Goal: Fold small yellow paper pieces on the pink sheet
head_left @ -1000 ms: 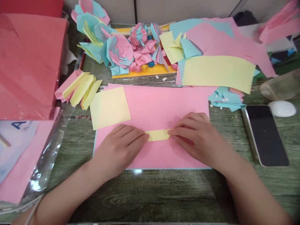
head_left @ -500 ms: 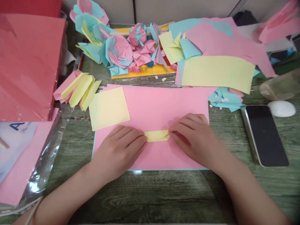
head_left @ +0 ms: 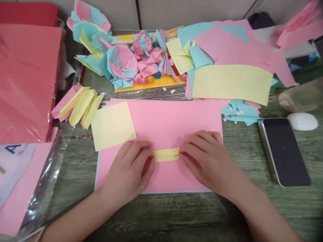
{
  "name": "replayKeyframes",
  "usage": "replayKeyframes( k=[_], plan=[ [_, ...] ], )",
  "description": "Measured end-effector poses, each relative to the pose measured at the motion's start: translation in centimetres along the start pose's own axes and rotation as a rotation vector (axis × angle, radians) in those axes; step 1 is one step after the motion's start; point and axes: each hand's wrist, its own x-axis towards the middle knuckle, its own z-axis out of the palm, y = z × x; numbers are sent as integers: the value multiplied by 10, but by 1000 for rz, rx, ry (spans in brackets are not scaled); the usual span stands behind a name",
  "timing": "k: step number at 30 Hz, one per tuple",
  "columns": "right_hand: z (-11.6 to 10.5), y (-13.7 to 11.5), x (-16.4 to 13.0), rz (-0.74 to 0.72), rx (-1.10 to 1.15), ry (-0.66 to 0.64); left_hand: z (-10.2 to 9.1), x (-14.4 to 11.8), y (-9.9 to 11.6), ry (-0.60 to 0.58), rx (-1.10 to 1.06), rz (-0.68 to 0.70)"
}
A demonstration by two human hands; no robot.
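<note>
Both hands lie palm down on the pink sheet [head_left: 164, 124], forearms angling in from the lower corners. The left hand [head_left: 130, 171] and right hand [head_left: 204, 158] each pinch an end of the yellow strip [head_left: 166, 155], fingers curled, pressing it flat on the sheet.

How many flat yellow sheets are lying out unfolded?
2. A yellow square lies on the pink sheet by the left hand; a long yellow sheet tops the pile at upper right. Others may hide underneath. The hands pinch a folded strip.
</note>
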Motion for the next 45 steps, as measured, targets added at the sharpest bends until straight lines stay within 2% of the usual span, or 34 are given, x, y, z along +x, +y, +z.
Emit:
replayKeyframes(
  k=[5, 12, 25, 34, 45],
  plan=[
    [4, -5, 1, 111, 30, 92, -2, 4, 1, -30, 0, -101],
    [6, -10, 2, 254, 87, 98, -1, 5, 3, -55, 42, -166],
    [1, -11, 2, 234, 105, 98, -2, 7, 0, -98, -14, -201],
    [9, -14, 4, 257, 45, 88, -4, 11, 3, -136, 64, -194],
    [14, -17, 4, 266, -31, 98, -3, 12, 6, -115, 148, -196]
  ],
)
